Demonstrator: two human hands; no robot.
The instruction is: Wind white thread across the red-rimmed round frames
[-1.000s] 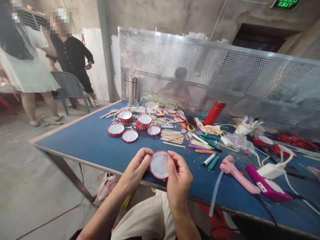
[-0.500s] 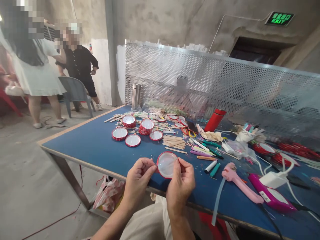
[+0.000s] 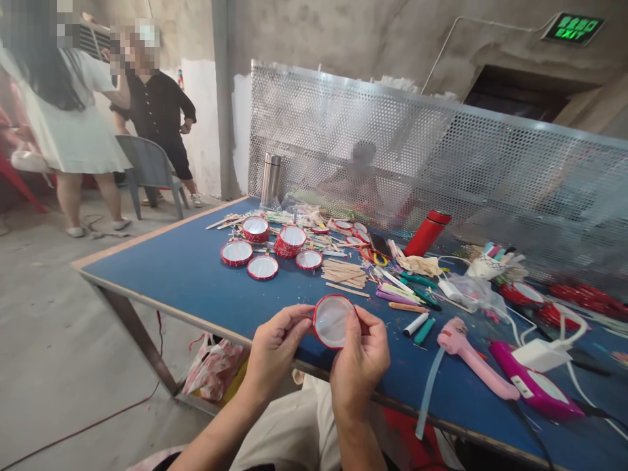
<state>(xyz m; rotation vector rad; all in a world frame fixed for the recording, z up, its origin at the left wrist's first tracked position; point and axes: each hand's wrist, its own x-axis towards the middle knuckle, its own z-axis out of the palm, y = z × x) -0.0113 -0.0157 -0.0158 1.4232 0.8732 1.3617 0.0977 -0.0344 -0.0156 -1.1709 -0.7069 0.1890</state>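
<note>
Room: bare concrete walls are seen, with two people standing at the left; the blue table (image 3: 161, 268) is backed by a perforated metal screen (image 3: 314, 111).
Red-rimmed disc (image 3: 330, 319): it is held above the table's near edge, its pale face tilted up, clear of the other discs.
Right hand (image 3: 360, 360): narrowed on the disc, whose right side is gripped with the thumb laid across the face.
Left hand (image 3: 277, 347): drawn to a narrow pinch, by which the disc's left edge is held; whether a thread is also caught cannot be told.
Finished-looking discs (image 3: 262, 267): set out beyond the hands, some stacked, beside wooden sticks (image 3: 346, 273).
Glue gun (image 3: 483, 369): laid at the right, its glue stick (image 3: 429, 396) jutting past the table edge.
Risk at the disc: the pale face could be creased or smudged by too firm a thumb; the disc could be dropped if both pinches were loosened.
Risk at the edge: the glue gun could be dragged off if the jutting stick were snagged by a forearm.
Writing: "EXIT" is read on the green sign (image 3: 574, 29); the characters above it are blurred, and no brand can be made out.
</note>
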